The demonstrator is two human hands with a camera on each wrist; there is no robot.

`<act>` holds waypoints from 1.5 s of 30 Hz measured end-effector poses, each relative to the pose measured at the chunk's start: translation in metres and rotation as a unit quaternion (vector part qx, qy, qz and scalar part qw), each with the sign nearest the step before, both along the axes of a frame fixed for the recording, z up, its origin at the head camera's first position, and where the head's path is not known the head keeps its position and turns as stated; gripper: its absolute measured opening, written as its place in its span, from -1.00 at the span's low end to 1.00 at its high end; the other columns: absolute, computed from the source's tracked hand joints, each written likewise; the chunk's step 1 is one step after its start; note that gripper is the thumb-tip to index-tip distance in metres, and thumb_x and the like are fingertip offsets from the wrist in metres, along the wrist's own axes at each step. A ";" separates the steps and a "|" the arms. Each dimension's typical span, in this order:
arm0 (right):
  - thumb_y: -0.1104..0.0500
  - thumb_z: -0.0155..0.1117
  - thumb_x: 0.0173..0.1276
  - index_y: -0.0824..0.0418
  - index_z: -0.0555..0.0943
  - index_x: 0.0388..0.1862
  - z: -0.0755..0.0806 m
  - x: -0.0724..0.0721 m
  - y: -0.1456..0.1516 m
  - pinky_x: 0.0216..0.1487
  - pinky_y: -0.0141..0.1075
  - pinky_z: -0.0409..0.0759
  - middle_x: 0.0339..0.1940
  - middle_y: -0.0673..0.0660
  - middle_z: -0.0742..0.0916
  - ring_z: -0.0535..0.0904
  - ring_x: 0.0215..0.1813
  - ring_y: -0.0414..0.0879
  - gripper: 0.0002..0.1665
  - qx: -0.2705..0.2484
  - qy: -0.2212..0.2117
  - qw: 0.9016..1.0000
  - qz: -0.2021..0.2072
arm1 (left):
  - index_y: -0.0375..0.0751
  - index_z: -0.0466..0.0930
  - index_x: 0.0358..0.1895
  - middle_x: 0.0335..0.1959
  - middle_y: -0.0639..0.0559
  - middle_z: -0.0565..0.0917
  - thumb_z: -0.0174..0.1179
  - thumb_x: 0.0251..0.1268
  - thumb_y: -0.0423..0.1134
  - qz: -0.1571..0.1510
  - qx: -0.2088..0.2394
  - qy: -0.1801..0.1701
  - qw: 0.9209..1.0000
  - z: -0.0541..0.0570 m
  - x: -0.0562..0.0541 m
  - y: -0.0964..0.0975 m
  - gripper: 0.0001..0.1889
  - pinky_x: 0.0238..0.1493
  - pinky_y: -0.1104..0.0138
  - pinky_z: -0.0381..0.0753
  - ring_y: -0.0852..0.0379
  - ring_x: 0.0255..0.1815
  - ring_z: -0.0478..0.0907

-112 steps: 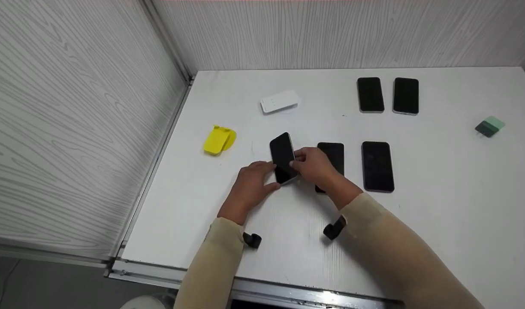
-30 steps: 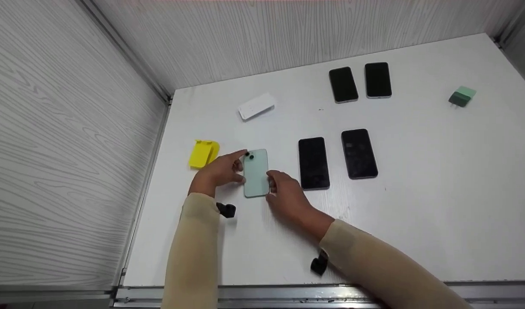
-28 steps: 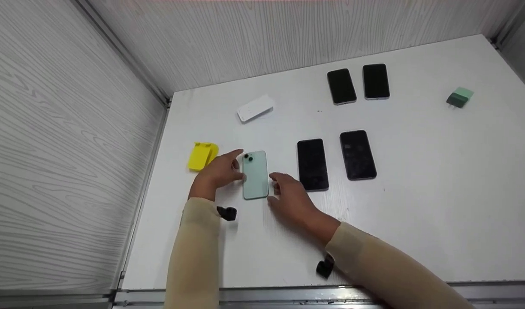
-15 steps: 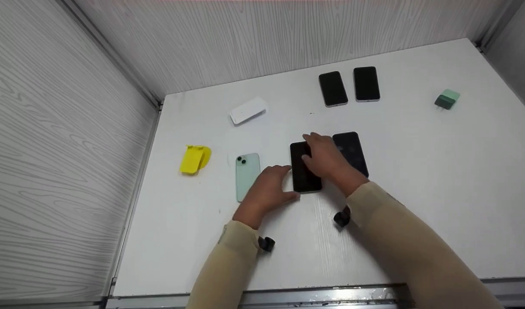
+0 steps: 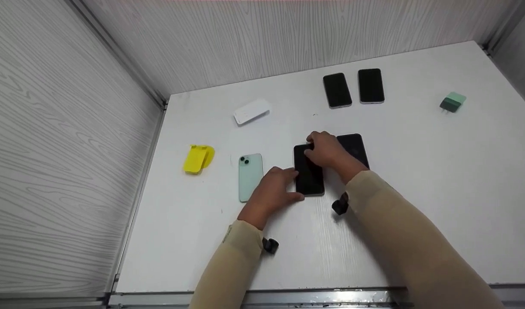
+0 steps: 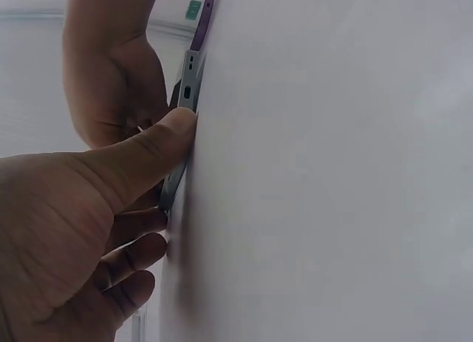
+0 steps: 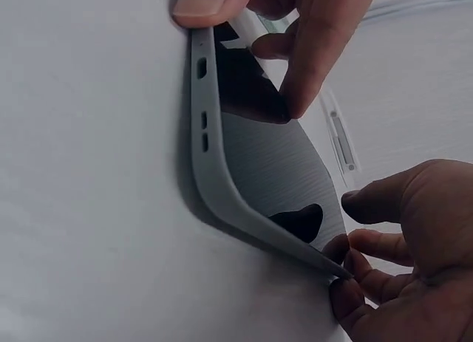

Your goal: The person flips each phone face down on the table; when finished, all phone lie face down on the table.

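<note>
A smartphone (image 5: 309,178) with a black screen facing up is between my hands, close over the white table. My left hand (image 5: 271,191) holds its near left corner, thumb at the bottom edge and fingertips at the left side. At the far end, my right hand (image 5: 329,152) grips the phone, its thumb over the screen. The left wrist view shows my left thumb (image 6: 159,146) against the edge with the charging port. Another smartphone, mint green (image 5: 250,176), lies back up to the left, partly hidden by my left hand.
Right of the held phone lies another black-screened phone (image 5: 352,148), partly covered by my right hand. Two more phones (image 5: 337,90) lie at the back. A yellow stand (image 5: 197,159), a white stand (image 5: 252,112) and a green charger plug (image 5: 452,103) are on the table (image 5: 417,206).
Earlier both hands held a phone at the left; it came to lie with its mint back up. They let go, moved right and took hold of the middle phone.
</note>
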State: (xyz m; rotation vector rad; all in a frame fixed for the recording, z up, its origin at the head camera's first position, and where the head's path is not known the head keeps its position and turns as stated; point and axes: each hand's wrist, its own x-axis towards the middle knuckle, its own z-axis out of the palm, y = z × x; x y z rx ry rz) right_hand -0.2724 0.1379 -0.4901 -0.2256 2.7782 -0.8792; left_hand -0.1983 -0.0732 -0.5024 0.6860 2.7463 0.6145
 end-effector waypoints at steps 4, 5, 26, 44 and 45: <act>0.11 0.16 0.65 0.41 0.46 0.54 0.001 0.000 0.004 0.58 0.17 0.43 0.42 0.47 0.60 0.49 0.51 0.36 -0.38 -0.010 -0.004 1.000 -0.011 | -0.14 0.52 0.58 0.60 0.01 0.54 0.52 0.39 0.07 -0.009 -0.010 0.004 1.000 -0.001 -0.001 0.001 -0.22 0.56 0.17 0.49 -0.02 0.51 0.49; 0.12 0.16 0.65 0.41 0.44 0.56 0.000 0.000 0.005 0.58 0.16 0.43 0.44 0.47 0.60 0.49 0.52 0.36 -0.37 -0.021 -0.008 1.000 -0.015 | -0.14 0.52 0.59 0.59 0.01 0.54 0.52 0.39 0.08 -0.009 -0.010 0.006 1.000 -0.001 -0.001 0.001 -0.22 0.55 0.18 0.49 -0.02 0.51 0.49; 0.14 0.19 0.66 0.27 0.30 0.70 -0.009 0.009 0.009 0.66 0.14 0.35 0.61 0.38 0.48 0.37 0.66 0.27 -0.28 -0.140 -0.037 0.989 -0.044 | -0.15 0.57 0.55 0.54 -0.01 0.61 0.50 0.41 0.08 -0.019 -0.021 0.031 0.999 -0.007 -0.004 -0.005 -0.26 0.55 0.16 0.51 -0.03 0.48 0.55; 0.20 0.33 0.60 0.31 0.41 0.66 -0.021 0.091 0.004 0.25 -0.30 0.58 0.45 0.33 0.67 0.60 0.47 0.18 -0.28 -0.328 -0.100 0.938 -0.043 | -0.20 0.61 0.50 0.44 -0.02 0.68 0.57 0.33 -0.01 -0.019 0.037 0.016 0.999 -0.005 -0.005 -0.017 -0.28 0.54 0.15 0.50 -0.03 0.43 0.56; 0.18 0.35 0.59 0.31 0.46 0.62 -0.022 0.095 0.003 0.23 -0.30 0.59 0.40 0.32 0.70 0.62 0.44 0.17 -0.30 -0.325 -0.092 0.940 -0.044 | -0.19 0.61 0.49 0.43 -0.02 0.69 0.57 0.33 -0.01 -0.021 0.036 0.017 0.999 -0.005 -0.005 -0.017 -0.28 0.53 0.15 0.50 -0.03 0.42 0.57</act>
